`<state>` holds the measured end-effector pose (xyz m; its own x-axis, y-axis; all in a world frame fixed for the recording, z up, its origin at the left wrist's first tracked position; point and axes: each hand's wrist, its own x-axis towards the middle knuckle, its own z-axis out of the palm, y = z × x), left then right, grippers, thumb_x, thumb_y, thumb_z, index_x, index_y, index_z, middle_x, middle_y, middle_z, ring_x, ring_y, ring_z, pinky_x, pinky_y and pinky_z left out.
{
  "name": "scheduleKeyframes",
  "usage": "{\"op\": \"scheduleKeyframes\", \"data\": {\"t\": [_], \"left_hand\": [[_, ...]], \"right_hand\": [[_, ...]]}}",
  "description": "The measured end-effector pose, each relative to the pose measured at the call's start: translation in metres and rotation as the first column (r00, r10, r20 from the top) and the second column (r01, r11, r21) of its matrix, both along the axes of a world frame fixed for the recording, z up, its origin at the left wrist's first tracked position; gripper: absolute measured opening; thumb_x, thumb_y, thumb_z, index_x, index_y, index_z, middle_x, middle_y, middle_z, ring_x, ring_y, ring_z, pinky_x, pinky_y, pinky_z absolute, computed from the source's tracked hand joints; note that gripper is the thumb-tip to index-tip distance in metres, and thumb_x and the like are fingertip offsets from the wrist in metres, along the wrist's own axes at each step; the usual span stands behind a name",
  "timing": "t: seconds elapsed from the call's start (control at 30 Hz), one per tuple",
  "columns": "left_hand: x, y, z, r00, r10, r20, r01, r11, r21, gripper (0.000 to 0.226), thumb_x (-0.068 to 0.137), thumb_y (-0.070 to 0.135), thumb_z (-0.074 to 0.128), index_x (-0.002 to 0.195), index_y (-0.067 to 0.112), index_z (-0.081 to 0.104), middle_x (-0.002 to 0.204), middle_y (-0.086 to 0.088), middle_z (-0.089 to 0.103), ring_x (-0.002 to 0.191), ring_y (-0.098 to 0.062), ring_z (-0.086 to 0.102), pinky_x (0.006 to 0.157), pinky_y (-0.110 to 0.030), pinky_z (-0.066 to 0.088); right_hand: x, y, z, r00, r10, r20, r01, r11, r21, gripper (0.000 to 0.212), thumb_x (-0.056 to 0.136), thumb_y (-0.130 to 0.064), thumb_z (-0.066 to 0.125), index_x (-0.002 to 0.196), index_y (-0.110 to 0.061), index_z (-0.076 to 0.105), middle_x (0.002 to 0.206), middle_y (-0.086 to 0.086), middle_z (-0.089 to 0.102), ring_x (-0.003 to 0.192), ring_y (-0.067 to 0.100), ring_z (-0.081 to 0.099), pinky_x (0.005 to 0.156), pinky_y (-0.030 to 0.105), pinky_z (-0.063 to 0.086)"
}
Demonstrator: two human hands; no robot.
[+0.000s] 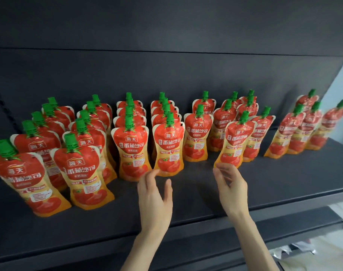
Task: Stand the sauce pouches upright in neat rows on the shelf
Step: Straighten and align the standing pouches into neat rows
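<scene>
Red and orange sauce pouches with green caps stand upright on a dark shelf (186,208). At the left they form several rows running front to back, such as the front pouch (82,171) and the fourth-row front pouch (168,145). Right of these the pouches stand looser; one pouch (235,141) leans left. A separate group (302,130) stands at the far right. My left hand (155,198) hovers with relaxed fingers just below the fourth-row front pouch, holding nothing. My right hand (231,186), fingers loosely spread, is at the base of the leaning pouch.
The shelf's dark back panel (166,71) rises behind the pouches. A bare strip of shelf runs along the front edge (206,229). A gap (268,163) separates the middle pouches from the far-right group. A lower shelf and pale wrapping (284,251) show at the bottom right.
</scene>
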<state>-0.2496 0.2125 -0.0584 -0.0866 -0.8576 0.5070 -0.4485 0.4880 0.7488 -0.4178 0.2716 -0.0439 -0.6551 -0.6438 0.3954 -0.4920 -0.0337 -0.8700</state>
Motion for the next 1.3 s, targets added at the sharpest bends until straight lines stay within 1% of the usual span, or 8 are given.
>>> {"op": "scheduleKeyframes", "data": {"t": [0.27,0.43,0.57,0.7,0.8,1.0,1.13,1.3], "left_hand": [[-0.103,0.01,0.006,0.941,-0.328,-0.077,0.335,0.936,0.107,0.039,0.088,0.032,0.059,0.122,0.018,0.049,0.118,0.009,0.052,0.113,-0.004,0.049,0.094,-0.025,0.046],[-0.174,0.004,0.017,0.938,-0.274,-0.212,0.318,0.923,0.218,0.07,0.077,0.043,0.069,0.134,0.017,0.036,0.13,0.009,0.045,0.119,-0.004,0.043,0.09,-0.012,0.035],[-0.209,0.005,0.015,0.944,-0.175,-0.28,0.255,0.925,0.282,0.068,0.076,0.04,0.071,0.131,0.018,0.038,0.124,0.008,0.053,0.111,-0.004,0.052,0.077,-0.004,0.042],[-0.219,0.009,0.014,0.957,-0.106,-0.269,0.186,0.938,0.293,0.042,0.079,0.037,0.067,0.114,0.026,0.046,0.109,0.014,0.059,0.101,-0.001,0.057,0.075,-0.002,0.044],[-0.219,0.011,0.015,0.95,-0.102,-0.296,0.194,0.933,0.302,0.033,0.08,0.034,0.068,0.107,0.031,0.049,0.101,0.022,0.059,0.097,0.007,0.058,0.077,-0.004,0.045],[-0.201,0.034,0.019,0.917,-0.106,-0.384,0.242,0.915,0.323,0.036,0.081,0.038,0.061,0.115,0.03,0.053,0.107,0.017,0.064,0.1,0.004,0.06,0.079,-0.015,0.051],[-0.174,0.051,0.018,0.92,-0.104,-0.378,0.231,0.923,0.307,0.033,0.082,0.033,0.061,0.113,0.024,0.055,0.103,0.016,0.067,0.1,-0.002,0.063,0.079,-0.019,0.053],[-0.126,0.062,0.021,0.904,-0.026,-0.428,0.175,0.934,0.313,0.033,0.081,0.03,0.061,0.112,0.022,0.055,0.101,0.016,0.067,0.098,-0.001,0.063,0.074,-0.014,0.052]], "right_hand": [[-0.089,0.008,0.013,0.987,-0.158,0.043,0.161,0.982,-0.096,0.019,0.09,-0.021,0.06,0.108,-0.017,0.055,0.111,0.0,0.054,0.096,0.009,0.057,0.069,0.008,0.041],[-0.159,-0.001,0.014,0.997,-0.052,0.052,0.056,0.996,-0.071,0.048,0.087,-0.024,0.063,0.129,-0.015,0.042,0.125,-0.005,0.039,0.116,0.012,0.042,0.09,0.022,0.039],[-0.195,-0.014,0.008,0.978,0.14,0.153,-0.14,0.99,-0.013,0.064,0.086,-0.024,0.064,0.139,-0.012,0.03,0.138,0.0,0.043,0.125,0.012,0.043,0.101,0.03,0.039],[-0.212,-0.026,0.009,0.923,0.3,0.243,-0.302,0.953,-0.027,0.049,0.086,-0.02,0.065,0.128,-0.011,0.041,0.116,0.004,0.063,0.104,0.01,0.062,0.087,0.028,0.054],[-0.216,-0.03,0.008,0.901,0.332,0.28,-0.342,0.94,-0.015,0.032,0.088,-0.02,0.062,0.116,-0.008,0.053,0.109,0.004,0.065,0.099,0.012,0.063,0.089,0.036,0.055],[-0.206,-0.003,0.011,0.823,0.45,0.347,-0.442,0.891,-0.106,0.02,0.09,-0.018,0.058,0.11,-0.018,0.058,0.101,-0.004,0.069,0.095,0.008,0.066,0.075,0.021,0.055],[-0.186,0.01,0.012,0.779,0.501,0.376,-0.492,0.861,-0.129,0.02,0.09,-0.019,0.057,0.11,-0.016,0.059,0.1,-0.002,0.071,0.094,0.011,0.068,0.073,0.022,0.055],[-0.138,0.011,0.01,0.743,0.54,0.395,-0.534,0.834,-0.136,0.015,0.089,-0.018,0.059,0.104,-0.016,0.06,0.095,-0.002,0.072,0.09,0.012,0.068,0.068,0.02,0.054]]}}
